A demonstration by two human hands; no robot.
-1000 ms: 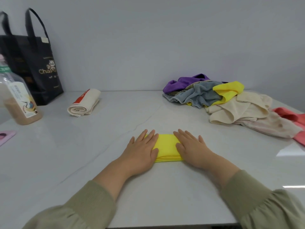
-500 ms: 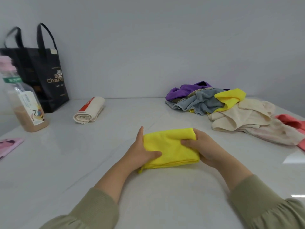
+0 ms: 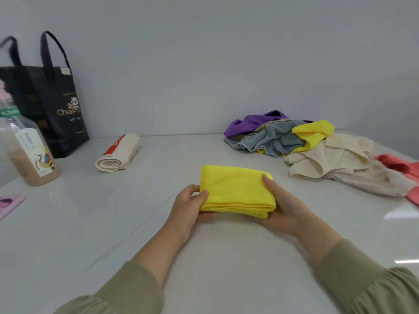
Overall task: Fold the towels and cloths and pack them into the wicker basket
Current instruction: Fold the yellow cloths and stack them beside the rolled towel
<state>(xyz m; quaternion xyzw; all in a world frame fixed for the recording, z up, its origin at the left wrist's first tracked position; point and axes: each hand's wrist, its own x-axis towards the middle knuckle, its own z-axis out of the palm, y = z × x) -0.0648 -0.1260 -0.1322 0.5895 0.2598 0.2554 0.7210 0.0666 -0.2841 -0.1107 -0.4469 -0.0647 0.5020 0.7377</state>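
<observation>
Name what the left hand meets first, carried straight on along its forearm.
The left hand grips the yellow cloth; beyond it lies bare table, then probably the grey cloth, though depth is unclear.

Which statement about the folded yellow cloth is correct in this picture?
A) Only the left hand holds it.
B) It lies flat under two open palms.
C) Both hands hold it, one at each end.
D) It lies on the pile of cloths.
C: the left hand holds the left end of the folded yellow cloth and the right hand holds its right end.
</observation>
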